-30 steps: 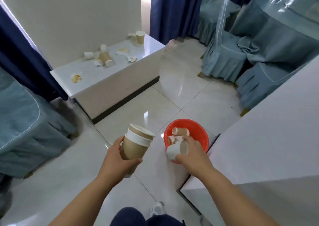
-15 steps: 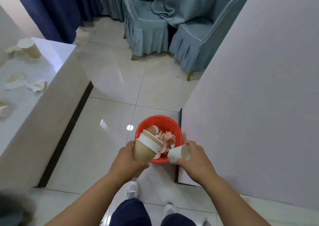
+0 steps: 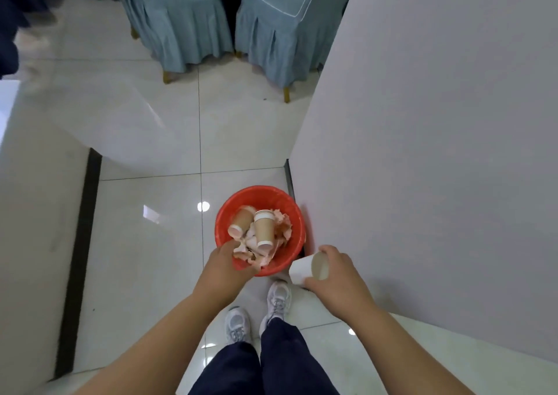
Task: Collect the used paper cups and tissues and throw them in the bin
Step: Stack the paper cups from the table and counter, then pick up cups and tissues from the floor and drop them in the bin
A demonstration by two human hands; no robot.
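On the tiled floor against a white wall stands the red bin [image 3: 223, 213]. Inside it lie two brown paper cups [image 3: 264, 228], one of them [image 3: 241, 222] to the left, on crumpled pinkish tissues [image 3: 282, 228]. My left hand [image 3: 225, 269] hangs over the bin's near rim, fingers pointing down, and I see nothing held in it. To the right of the bin, my right hand [image 3: 336, 274] grips a white paper cup [image 3: 306, 269] on its side, mouth towards me, outside the rim.
A white panel wall [image 3: 437, 153] rises on the right, touching the bin. A low white counter [image 3: 36, 213] with a dark base runs along the left. Two blue-covered chairs [image 3: 271, 26] stand at the far end. My shoes [image 3: 277, 301] are just behind the bin.
My left hand has let go of the stacked brown cups, which now lie in the bin. My view has tilted down over the bin. The right hand still holds the white cup.
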